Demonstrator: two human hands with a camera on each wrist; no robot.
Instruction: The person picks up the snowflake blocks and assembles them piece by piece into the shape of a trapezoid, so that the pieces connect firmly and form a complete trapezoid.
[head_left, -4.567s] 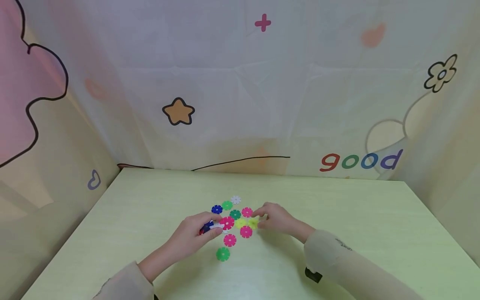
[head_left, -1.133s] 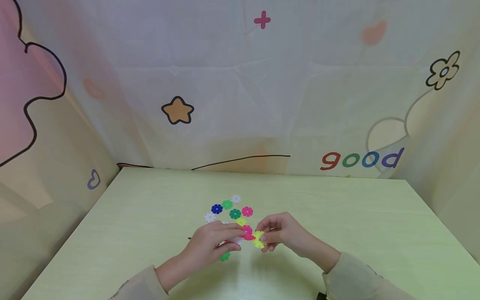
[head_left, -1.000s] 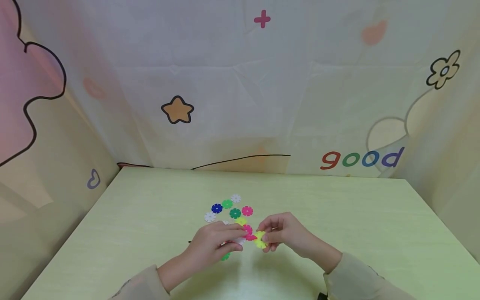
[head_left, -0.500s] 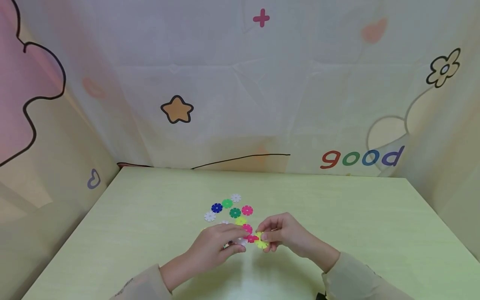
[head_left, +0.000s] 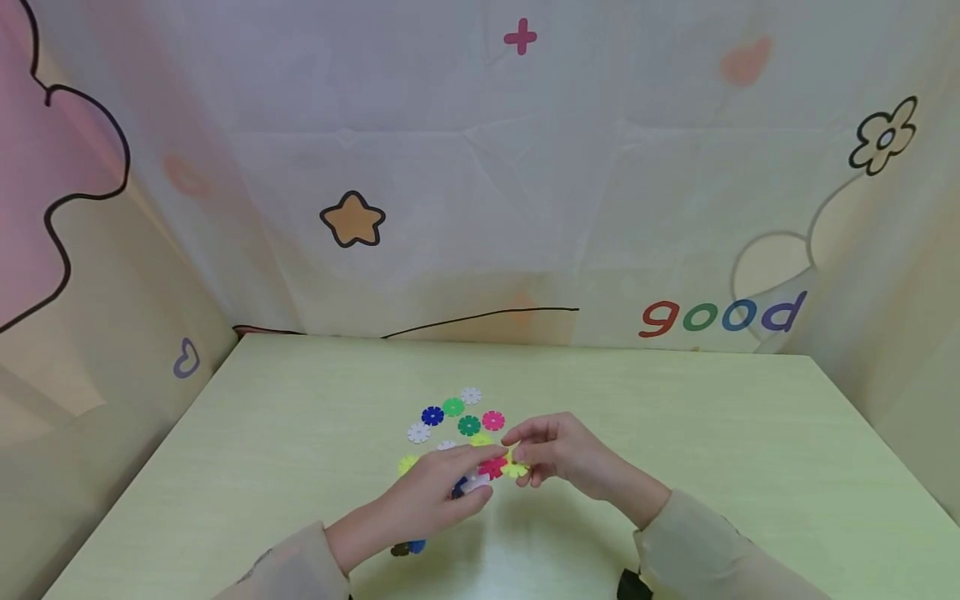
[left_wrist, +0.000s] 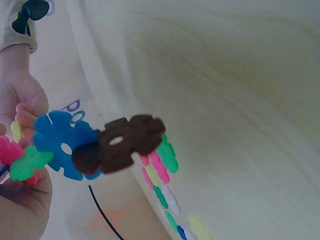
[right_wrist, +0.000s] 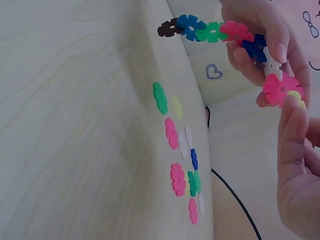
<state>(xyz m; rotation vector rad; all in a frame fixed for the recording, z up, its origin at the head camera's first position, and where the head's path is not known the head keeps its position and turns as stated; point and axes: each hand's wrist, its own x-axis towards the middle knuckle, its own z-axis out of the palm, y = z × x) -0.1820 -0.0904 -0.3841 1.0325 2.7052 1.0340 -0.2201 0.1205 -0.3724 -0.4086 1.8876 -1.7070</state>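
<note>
My left hand [head_left: 442, 487] grips a chain of notched plastic snowflake discs near its white disc [right_wrist: 272, 65]. In the left wrist view the chain's free end is a brown disc [left_wrist: 117, 141], joined to a blue disc [left_wrist: 61, 146] and a green disc [left_wrist: 31, 163]. A pink disc [right_wrist: 282, 89] forms the part between the hands. My right hand [head_left: 566, 454] pinches a yellow disc [head_left: 514, 468] against that pink one; fingers partly cover it, so how deep the slots engage cannot be seen. Both hands are held above the table.
Loose snowflake discs lie on the pale table [head_left: 675, 433] beyond the hands: a white disc [head_left: 471, 396], a dark blue disc [head_left: 432, 416], a green disc [head_left: 453, 407], a pink disc [head_left: 492, 420] and others. A printed cloth [head_left: 480, 208] hangs around the table.
The right hand has picked up a yellow disc from the table and brought it to the chain's pink end. Lately both hands shifted slightly, and the chain's brown and blue end came into view below the left hand.
</note>
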